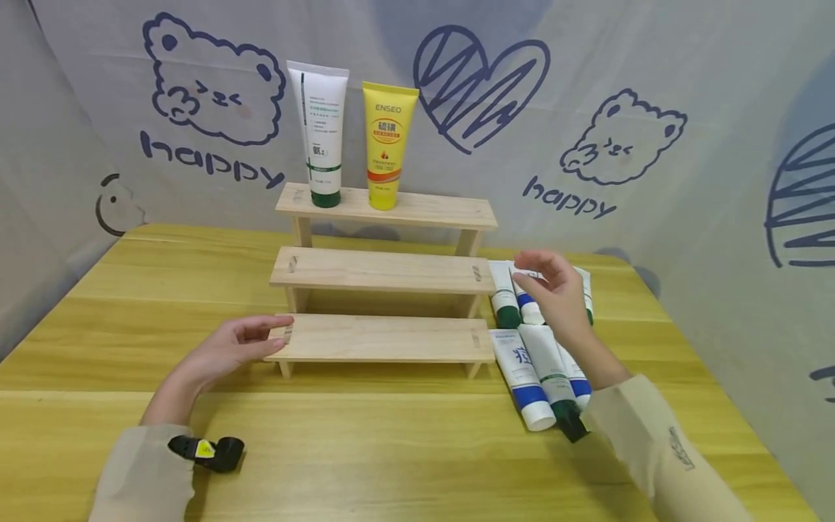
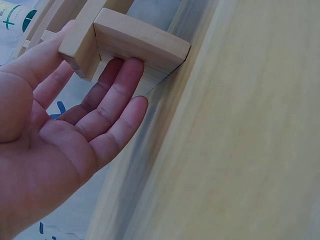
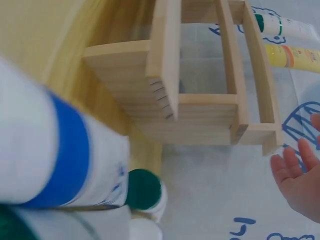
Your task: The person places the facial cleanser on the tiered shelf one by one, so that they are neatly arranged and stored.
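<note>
A three-tier wooden display stand [image 1: 385,338] stands on the table. My left hand [image 1: 238,344] grips the left end of its lowest board, with fingers [image 2: 132,75] against the side leg under it. Upright on the top tier are a white tube with a green cap [image 1: 324,138] and a yellow tube [image 1: 388,145]. My right hand [image 1: 554,290] hovers over the back group of lying tubes, its fingers loosely bent and nothing between them. It partly hides the tubes behind it. In the right wrist view the right hand [image 3: 302,185] is apart from the stand.
Lying right of the stand are two rows of squeeze tubes: a white tube with a blue band [image 1: 522,373], a green-capped tube [image 1: 551,366] and others in front, several more behind, including another green-capped tube [image 1: 504,297]. A printed cloth [image 1: 404,36] hangs behind the wooden table [image 1: 365,449].
</note>
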Motion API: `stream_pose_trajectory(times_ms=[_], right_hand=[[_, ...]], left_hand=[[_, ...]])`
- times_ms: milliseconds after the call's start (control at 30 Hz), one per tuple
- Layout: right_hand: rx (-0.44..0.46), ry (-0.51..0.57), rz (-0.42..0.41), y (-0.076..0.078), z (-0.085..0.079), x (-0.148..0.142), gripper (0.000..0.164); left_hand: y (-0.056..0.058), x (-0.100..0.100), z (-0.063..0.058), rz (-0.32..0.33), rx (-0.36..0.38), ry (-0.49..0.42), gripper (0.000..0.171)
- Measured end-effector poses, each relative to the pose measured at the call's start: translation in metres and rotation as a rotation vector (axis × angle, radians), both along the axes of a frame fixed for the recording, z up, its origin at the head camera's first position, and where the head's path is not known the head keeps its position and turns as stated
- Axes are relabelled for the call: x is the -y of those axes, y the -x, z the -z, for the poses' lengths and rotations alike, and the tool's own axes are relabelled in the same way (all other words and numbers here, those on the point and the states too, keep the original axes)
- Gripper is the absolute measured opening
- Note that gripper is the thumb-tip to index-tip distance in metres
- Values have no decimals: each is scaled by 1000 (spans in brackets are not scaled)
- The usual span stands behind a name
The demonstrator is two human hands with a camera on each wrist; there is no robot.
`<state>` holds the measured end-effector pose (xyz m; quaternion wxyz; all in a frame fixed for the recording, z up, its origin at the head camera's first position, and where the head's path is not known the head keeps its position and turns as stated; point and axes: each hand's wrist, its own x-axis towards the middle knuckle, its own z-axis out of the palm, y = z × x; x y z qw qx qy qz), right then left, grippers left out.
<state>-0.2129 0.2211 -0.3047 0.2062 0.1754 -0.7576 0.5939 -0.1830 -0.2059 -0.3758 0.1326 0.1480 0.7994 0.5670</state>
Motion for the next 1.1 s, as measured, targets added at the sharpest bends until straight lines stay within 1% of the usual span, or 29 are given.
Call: stream_pose_trajectory(times_ms=[133,200,433,633,733,800,900,967,1033,1067,1100], right_hand=[[-2,3,61,-7,9,-9,19],[-10,9,72,-11,13,-13,18],[-9,11,37,-23,25,-28,16],[7,0,48,-34,34,-41,16],[23,-23,75,-37,41,-50,16],[8,-60,92,-34,55,-63,16],[36,-111,128,-36,66,-77,16],[37,-131,128,-35,79,-90,18],[62,-144,144,-35,87,-101,19],[52,-153,145,-32,96,-110,20],[58,-148,154,-32,101,-116,23]], left_hand=[[0,0,0,1,3,-2,50],[0,0,-1,0,4,-1,50],[0,1,-1,-3,-1,12,50],[0,1,1,-3,-5,18,50],[0,1,1,-4,1,20,50],[0,1,1,-3,3,23,50],[0,1,1,-1,3,27,50],[0,1,1,3,-3,28,50],[1,1,1,5,-5,26,50],[1,1,1,7,-6,26,49],[1,1,1,8,-6,25,49]])
